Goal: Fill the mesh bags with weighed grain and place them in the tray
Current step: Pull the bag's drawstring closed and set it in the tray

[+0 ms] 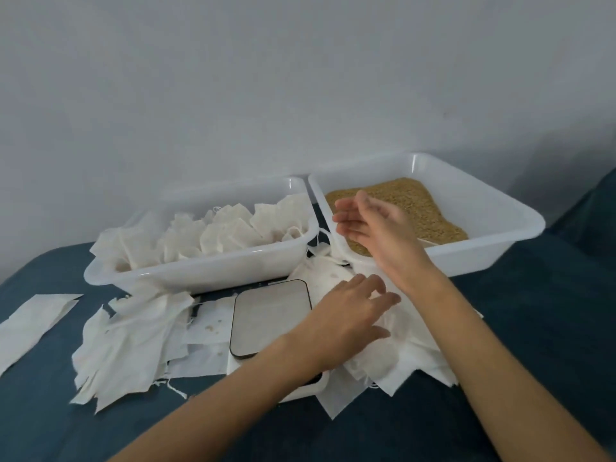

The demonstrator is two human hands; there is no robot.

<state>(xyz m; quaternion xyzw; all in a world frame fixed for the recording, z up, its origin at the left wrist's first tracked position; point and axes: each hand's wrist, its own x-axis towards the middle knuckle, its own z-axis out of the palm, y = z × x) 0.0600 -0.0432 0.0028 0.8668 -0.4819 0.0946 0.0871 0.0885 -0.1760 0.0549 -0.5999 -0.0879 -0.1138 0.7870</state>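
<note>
Two white plastic trays stand side by side at the back. The left tray (186,278) holds several filled white mesh bags (230,230). The right tray (493,235) holds loose brown grain (423,208). A small scale (270,316) with a grey platform lies in front of the left tray. My left hand (346,315) hovers with spread fingers over a pile of empty mesh bags (400,358) to the right of the scale. My right hand (370,221) is raised above the near left corner of the grain tray, fingers straight, holding nothing.
More empty white bags (130,341) lie heaped left of the scale, and a flat one (33,318) sits at the far left. Everything rests on a dark blue cloth surface (533,328). A plain grey wall rises behind the trays.
</note>
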